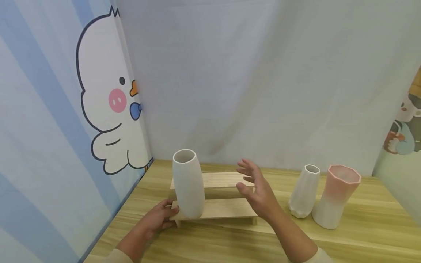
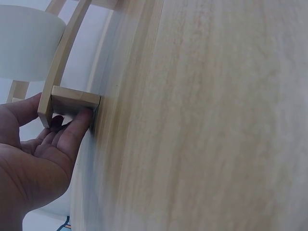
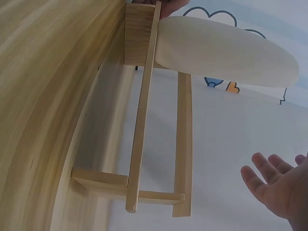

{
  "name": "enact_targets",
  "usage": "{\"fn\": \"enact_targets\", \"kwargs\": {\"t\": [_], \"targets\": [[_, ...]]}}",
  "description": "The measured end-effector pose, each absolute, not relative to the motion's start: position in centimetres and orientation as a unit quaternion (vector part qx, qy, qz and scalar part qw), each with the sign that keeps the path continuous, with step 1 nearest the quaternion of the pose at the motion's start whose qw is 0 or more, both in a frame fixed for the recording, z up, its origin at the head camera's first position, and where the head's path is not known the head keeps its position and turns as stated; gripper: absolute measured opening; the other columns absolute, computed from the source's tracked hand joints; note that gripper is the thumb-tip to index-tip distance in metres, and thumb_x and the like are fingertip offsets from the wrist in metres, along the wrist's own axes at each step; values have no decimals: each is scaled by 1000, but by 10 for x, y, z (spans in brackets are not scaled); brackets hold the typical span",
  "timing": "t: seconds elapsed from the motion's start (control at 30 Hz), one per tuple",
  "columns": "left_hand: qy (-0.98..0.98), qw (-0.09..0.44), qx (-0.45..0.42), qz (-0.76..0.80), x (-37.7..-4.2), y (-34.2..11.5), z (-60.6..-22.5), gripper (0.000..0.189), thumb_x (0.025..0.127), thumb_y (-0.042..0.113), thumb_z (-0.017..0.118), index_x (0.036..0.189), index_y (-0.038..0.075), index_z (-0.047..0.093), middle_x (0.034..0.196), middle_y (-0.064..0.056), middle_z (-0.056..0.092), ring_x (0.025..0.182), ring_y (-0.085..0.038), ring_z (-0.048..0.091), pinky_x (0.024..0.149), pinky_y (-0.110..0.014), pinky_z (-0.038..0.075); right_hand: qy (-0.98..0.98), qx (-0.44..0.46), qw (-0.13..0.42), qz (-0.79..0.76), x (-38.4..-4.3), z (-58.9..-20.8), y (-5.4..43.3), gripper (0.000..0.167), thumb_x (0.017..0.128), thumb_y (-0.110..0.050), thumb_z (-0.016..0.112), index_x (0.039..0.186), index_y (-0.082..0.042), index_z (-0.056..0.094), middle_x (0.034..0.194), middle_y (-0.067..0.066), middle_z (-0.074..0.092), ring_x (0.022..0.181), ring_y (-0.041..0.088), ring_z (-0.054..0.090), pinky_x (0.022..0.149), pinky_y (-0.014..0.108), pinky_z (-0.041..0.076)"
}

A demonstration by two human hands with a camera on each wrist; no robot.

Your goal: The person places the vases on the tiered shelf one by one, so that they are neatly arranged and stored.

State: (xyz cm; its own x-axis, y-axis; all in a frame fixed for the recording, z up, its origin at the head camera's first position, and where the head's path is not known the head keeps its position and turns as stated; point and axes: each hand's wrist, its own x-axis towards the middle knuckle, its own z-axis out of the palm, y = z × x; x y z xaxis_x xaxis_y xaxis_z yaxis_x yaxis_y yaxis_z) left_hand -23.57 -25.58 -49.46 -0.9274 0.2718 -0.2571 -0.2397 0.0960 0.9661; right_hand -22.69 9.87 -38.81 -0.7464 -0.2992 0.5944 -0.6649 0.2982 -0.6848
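Observation:
A two-step wooden stand [image 1: 227, 209] is in the middle of the head view. On the left end of its lower step stands a tall white vase [image 1: 188, 186], upright. My left hand [image 1: 158, 217] grips that same end, thumb at the step's edge; the left wrist view has its fingers [image 2: 72, 137] against the end leg [image 2: 74, 98]. Over the stand's right end, my right hand [image 1: 258, 193] is raised with fingers spread and nothing held. The right wrist view places this hand [image 3: 279, 187] apart from the stand [image 3: 140, 125].
To the right, a narrow ribbed white vase [image 1: 303, 191] and a flared pink-and-white vase [image 1: 335, 197] stand side by side on the wood-grain table [image 1: 368, 233]. A pale curtain [image 1: 210, 80] closes off the back, and a patterned cloth [image 1: 39, 128] hangs at the left.

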Motion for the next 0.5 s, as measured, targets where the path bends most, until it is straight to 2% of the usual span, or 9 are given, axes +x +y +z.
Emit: {"fn": "enact_targets", "kwargs": {"t": [0.23, 0.5], "targets": [[716, 195, 17, 670, -235, -256, -491, 58, 99, 31, 59, 139, -2, 33, 127, -14, 58, 107, -21, 62, 96, -43, 52, -787, 302, 194, 502, -223, -388, 115, 63, 97, -19, 57, 151, -29, 26, 147, 3, 48, 128, 22, 53, 100, 45, 48], [717, 196, 19, 668, -235, -257, -491, 59, 99, 32, 58, 140, -1, 32, 130, -15, 56, 108, -21, 62, 96, -43, 52, -799, 277, 184, 501, -216, -386, 133, 60, 97, -16, 55, 150, -28, 28, 143, 3, 52, 123, 24, 56, 95, 39, 51]]}}
